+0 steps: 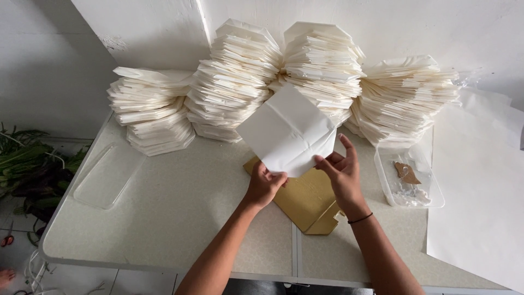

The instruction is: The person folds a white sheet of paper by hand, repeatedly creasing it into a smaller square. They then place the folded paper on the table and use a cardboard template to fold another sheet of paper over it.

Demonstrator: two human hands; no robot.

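Both hands up over the middle of the table, sharing one creased white paper sheet (287,130) held tilted above a gold cardboard piece (305,199). Left hand (265,186) closed on the sheet's lower corner, thumb on top and fingers curled beneath. Right hand (343,175) pinching the lower right edge between thumb and forefinger, remaining fingers partly extended, a thin black band (360,219) around the wrist. Sheet folded into a rough square with fold lines crossing its face, its upper corner overlapping the stacks behind. Gold cardboard lying flat on the table (180,218), partly under the hands, one notched corner pointing toward the near edge. Four tall stacks of folded white paper (322,60) lined along the far edge against the white wall, fanned and leaning, touching one another. Clear plastic lid (106,175) flat near the left edge, well apart from the hands. Clear plastic container (409,177) just right of the right hand, holding a brown scrap and some crumpled clear material. Large white sheet (480,191) draped over the right edge. Green leaves (27,164) and red-handled scissors (6,239) on the floor beyond the left edge.
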